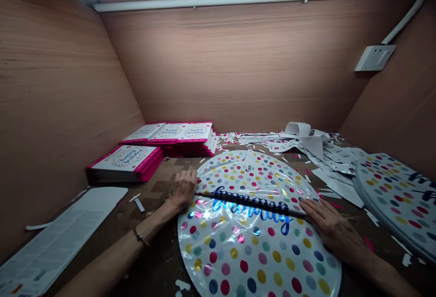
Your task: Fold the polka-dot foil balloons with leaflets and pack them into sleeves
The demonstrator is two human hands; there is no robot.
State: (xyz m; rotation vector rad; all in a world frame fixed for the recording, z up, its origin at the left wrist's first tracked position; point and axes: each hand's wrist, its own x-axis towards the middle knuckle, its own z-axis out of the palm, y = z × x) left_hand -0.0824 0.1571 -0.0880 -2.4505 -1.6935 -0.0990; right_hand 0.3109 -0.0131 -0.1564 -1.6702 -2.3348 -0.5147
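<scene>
A round white foil balloon (259,251) with coloured dots and blue lettering lies flat in the middle, a fold running across it through the lettering. At the fold's left end my left hand (185,188) is closed, its fingers curled round the balloon's edge. My right hand (323,220) rests on the balloon's right side by the other end of the fold, its fingers stretched out over the foil.
Stacks of pink-edged "happy birthday" packets (127,158) stand at the back left. White label sheets (68,238) lie at the left. More dotted balloons (398,197) are piled at the right. Backing strips (313,145) and scraps litter the back. A socket (375,57) is on the wall.
</scene>
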